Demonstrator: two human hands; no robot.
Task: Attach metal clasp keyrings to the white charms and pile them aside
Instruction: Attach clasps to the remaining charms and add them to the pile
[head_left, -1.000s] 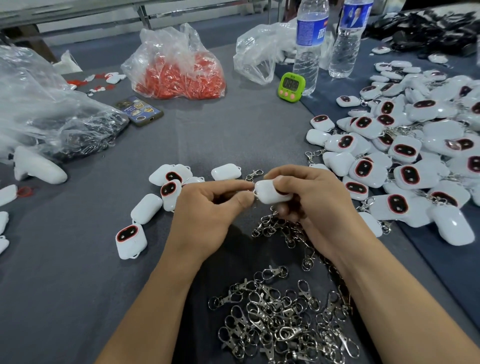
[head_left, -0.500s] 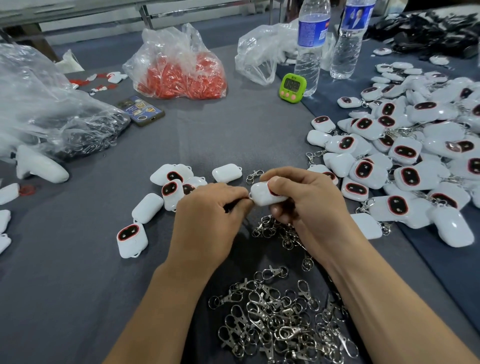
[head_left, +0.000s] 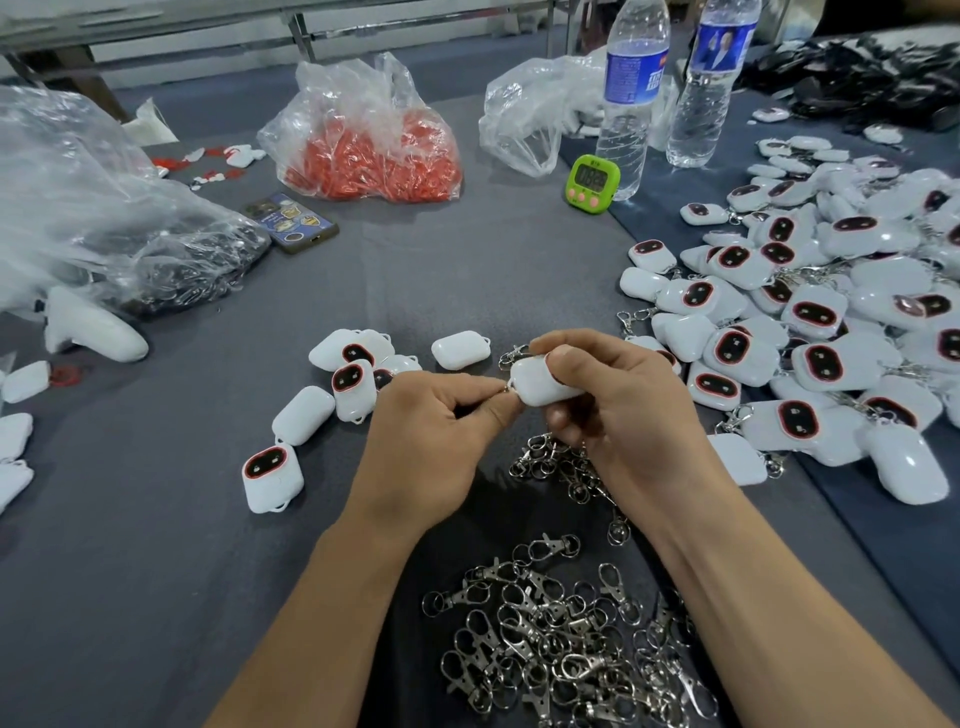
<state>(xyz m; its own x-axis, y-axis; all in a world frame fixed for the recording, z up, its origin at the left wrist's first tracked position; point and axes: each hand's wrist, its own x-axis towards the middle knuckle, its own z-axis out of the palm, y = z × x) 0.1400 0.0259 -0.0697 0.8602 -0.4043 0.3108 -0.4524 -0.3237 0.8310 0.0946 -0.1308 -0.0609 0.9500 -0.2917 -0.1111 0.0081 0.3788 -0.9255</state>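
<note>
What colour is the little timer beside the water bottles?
The timer is bright green with pink buttons; the head view shows it.

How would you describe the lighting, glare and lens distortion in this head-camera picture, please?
Head view: soft, even light, faint shadows; glare on the clear plastic bag and the piled white charms; wide-angle distortion tilts the two water bottles near the top edge.

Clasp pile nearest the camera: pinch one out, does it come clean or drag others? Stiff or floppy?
Likely drags neighbours: in the clasp pile rings and hooks lie interlocked. Each clasp looks like rigid metal, so probably stiff, though its ring may swing. The shiny finish suggests a slippery pinch.
</note>
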